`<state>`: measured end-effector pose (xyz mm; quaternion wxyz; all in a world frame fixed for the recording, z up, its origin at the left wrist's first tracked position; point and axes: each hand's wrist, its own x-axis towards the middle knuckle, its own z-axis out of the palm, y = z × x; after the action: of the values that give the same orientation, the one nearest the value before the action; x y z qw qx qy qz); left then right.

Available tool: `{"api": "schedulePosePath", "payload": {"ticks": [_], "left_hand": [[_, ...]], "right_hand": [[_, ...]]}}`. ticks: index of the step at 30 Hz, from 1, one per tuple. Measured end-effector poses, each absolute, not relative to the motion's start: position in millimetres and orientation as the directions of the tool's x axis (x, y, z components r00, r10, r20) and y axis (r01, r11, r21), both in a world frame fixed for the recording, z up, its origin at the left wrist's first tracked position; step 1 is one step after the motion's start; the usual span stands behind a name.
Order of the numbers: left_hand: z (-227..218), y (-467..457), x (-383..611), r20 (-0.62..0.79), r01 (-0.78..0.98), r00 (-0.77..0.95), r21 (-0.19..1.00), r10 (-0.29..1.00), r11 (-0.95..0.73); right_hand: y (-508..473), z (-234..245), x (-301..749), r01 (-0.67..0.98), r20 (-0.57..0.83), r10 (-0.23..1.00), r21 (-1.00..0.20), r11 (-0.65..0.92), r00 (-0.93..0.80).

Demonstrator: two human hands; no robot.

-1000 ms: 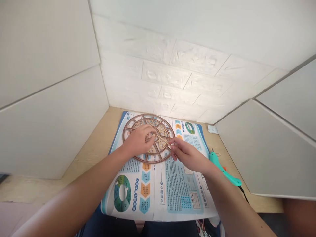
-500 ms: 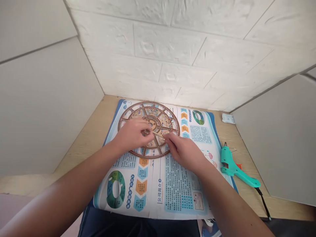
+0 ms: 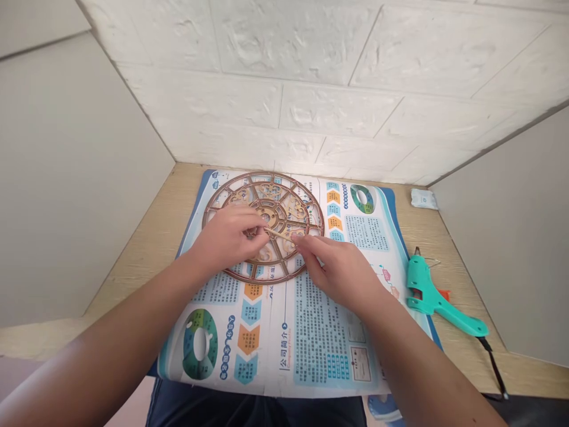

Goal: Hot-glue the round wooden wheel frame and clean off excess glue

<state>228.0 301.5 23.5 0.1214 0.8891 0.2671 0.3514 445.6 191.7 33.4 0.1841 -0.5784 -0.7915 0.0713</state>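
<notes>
Indoors, wooden tabletop (image 3: 155, 237) against white wall (image 3: 320, 112)

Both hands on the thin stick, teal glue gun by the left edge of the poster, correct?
Wrong edge: the head view shows the teal glue gun by the right edge of the poster. The left hand and right hand are on the thin stick, as you say.

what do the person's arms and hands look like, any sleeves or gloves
Both the left hand and right hand are bare, without gloves. No sleeve shows on the left forearm or right forearm. No watch, bracelet or ring is visible either.
</notes>
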Motion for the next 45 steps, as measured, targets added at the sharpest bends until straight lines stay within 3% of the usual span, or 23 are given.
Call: {"api": "schedulePosePath", "payload": {"ticks": [6,17,23,28,31,34,39,45], "left_hand": [[27.9,298.6,225.7,0.500,0.332,0.666,0.467,0.555,-0.819],[26.9,299.1,227.8,0.542,0.382,0.644,0.383,0.540,-0.841],[28.5,299.2,226.1,0.553,0.350,0.628,0.428,0.547,-0.833],[33.6,302.9,219.7,0.598,0.368,0.487,0.521,0.637,-0.770],[36.3,306.5,213.7,0.548,0.411,0.340,0.645,0.764,-0.645],[36.2,308.1,212.0,0.497,0.410,0.313,0.698,0.810,-0.587],[36.9,309.1,213.6,0.517,0.502,0.274,0.642,0.811,-0.579],[40.2,326.3,196.0,0.543,0.676,0.044,0.602,0.839,-0.425]], "right_hand": [[191.0,34.3,448.6,0.853,0.241,0.945,-0.421,0.308,-0.223],[192.3,34.4,451.7,0.851,0.209,0.944,-0.415,0.322,-0.255],[193.1,37.7,451.5,0.825,0.215,0.951,-0.478,0.301,-0.222],[194.8,37.0,454.3,0.770,0.241,0.959,-0.581,0.264,-0.147],[195.7,36.4,457.1,0.767,0.245,0.967,-0.605,0.213,-0.075],[195.9,36.2,457.9,0.765,0.246,0.967,-0.611,0.205,-0.063],[196.0,36.1,456.7,0.766,0.221,0.973,-0.612,0.196,-0.072],[196.8,38.7,455.6,0.747,0.197,0.977,-0.638,0.187,-0.077]]}}
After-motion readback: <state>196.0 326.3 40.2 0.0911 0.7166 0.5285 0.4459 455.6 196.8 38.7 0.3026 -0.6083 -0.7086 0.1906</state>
